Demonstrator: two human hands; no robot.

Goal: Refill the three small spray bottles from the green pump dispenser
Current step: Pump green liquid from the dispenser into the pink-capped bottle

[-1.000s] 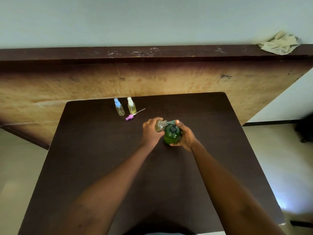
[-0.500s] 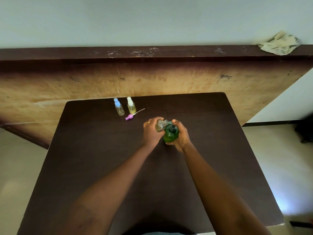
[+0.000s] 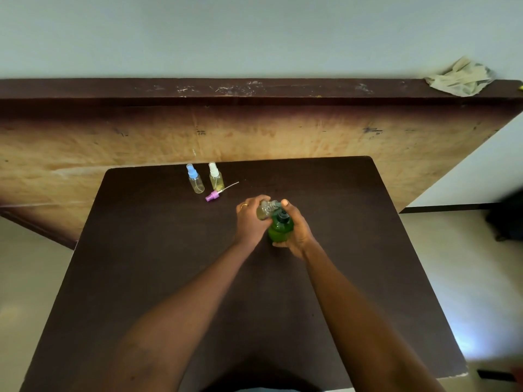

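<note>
The green pump dispenser point(image 3: 279, 230) stands on the dark table point(image 3: 158, 250) near its middle. My right hand point(image 3: 297, 230) grips its body, with a fingertip on the pump head. My left hand point(image 3: 250, 219) holds an uncapped small clear bottle point(image 3: 264, 210) tilted against the pump's spout. The purple spray cap point(image 3: 213, 195) with its dip tube lies on the table behind. Two capped small spray bottles stand at the back: one with a blue cap point(image 3: 194, 178), one with a white cap point(image 3: 215, 176).
A large wooden board point(image 3: 254, 131) leans behind the table's far edge. A crumpled cloth point(image 3: 460, 77) lies on its top right corner. Pale floor shows on both sides of the table.
My right hand has shifted slightly on the dispenser, its fingertip now over the pump head. The left hand keeps the small bottle at the spout.
</note>
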